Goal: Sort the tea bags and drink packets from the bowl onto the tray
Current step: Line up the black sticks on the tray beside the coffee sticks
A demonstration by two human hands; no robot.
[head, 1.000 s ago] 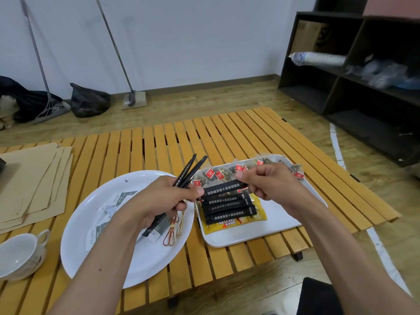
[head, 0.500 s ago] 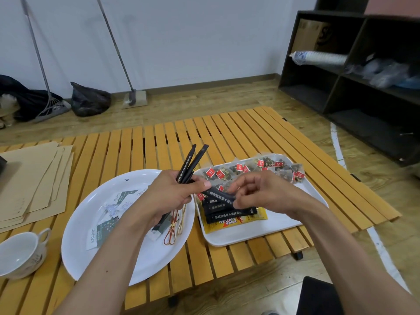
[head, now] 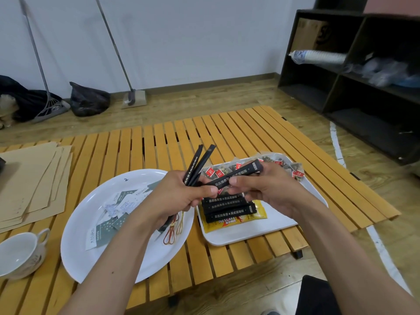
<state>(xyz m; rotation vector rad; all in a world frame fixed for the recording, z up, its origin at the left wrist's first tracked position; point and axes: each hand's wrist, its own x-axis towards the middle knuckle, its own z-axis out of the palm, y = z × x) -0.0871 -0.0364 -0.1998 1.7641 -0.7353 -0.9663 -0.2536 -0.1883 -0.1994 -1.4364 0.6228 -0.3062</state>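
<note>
The left hand [head: 181, 196] grips two black stick packets [head: 197, 164]. The right hand [head: 266, 187] pinches a third packet [head: 236, 175] above the tray [head: 272, 226]. These sticks appear light, narrow and slick; pinch at mid-length to prevent swivelling.

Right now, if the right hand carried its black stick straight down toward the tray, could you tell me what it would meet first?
Probably the row of black sticks already lying on the tray, just below the right hand and its stick. Depth is hard to judge from one view.
</note>
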